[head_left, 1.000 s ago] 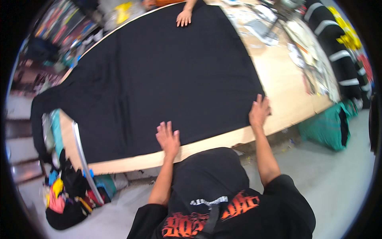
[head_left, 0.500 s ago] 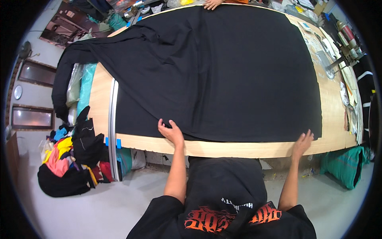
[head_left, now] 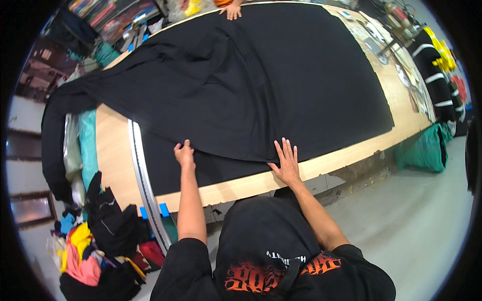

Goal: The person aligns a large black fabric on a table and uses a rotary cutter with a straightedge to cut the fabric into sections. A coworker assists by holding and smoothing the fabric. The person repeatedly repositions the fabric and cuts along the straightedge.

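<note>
A wide black cloth (head_left: 251, 85) covers most of the long wooden table (head_left: 115, 165) — its near edge lies under both hands. The right hand (head_left: 286, 163) presses flat with fingers spread, gripping nothing; the left hand (head_left: 184, 154) rests loosely curled on the edge, pinching a fold or not — I cannot tell.

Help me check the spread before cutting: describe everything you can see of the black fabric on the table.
The black fabric is a large, matte, soft-looking sheet covering most of the long wooden table. It lies mostly flat, with folds and a lifted upper layer toward the left, where it drapes off the table end. The left hand and right hand press on its near edge; another person's hand rests on the far edge.
</note>
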Tool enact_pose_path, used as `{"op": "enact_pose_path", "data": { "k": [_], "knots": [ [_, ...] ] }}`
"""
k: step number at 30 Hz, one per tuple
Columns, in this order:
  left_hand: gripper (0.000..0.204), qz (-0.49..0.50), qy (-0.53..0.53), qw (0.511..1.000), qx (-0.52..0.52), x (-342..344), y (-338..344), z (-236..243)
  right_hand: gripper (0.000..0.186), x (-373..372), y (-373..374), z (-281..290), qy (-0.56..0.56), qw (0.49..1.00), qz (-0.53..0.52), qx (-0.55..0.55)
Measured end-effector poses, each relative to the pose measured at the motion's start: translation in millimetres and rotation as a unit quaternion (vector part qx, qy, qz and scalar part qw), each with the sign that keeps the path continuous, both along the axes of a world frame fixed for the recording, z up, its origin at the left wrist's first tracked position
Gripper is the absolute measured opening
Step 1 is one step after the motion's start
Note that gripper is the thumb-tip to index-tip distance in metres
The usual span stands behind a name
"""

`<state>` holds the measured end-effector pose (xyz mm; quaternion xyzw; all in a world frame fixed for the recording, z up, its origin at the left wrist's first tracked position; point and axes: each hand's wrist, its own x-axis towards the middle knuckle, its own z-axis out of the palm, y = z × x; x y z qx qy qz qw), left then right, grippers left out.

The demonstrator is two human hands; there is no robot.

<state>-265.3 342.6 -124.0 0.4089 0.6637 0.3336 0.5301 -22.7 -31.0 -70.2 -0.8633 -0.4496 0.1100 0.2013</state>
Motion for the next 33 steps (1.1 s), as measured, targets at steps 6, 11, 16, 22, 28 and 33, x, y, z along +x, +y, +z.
{"op": "enact_pose_path", "data": {
  "k": [6, 11, 16, 22, 28, 33],
  "knots": [
    [0.066, 0.019, -0.017, 0.999, -0.022, -47, 123, -14, 0.094, 3, -12, -9, -0.037, 0.997, -0.034, -0.053],
    [0.052, 0.072, -0.045, 0.995, -0.043, -68, 207, -25, 0.097, 12, -9, -2, -0.009, 0.996, -0.083, 0.008],
    [0.05, 0.117, -0.009, 0.993, -0.032, -66, 264, -13, 0.101, 12, -3, 7, 0.028, 0.996, -0.054, -0.068],
    [0.056, 0.121, 0.0, 0.991, -0.052, -82, 380, -22, 0.106, 13, 10, 7, -0.002, 0.991, -0.039, -0.13],
    [0.067, 0.081, -0.261, 0.962, -0.029, -89, 427, 5, 0.102, 13, 16, 6, 0.001, 0.98, -0.049, -0.192],
    [0.065, 0.168, -0.19, 0.935, 0.247, -150, 364, 69, 0.1, 12, 15, 1, -0.02, 0.986, -0.042, -0.158]
  ]
}}
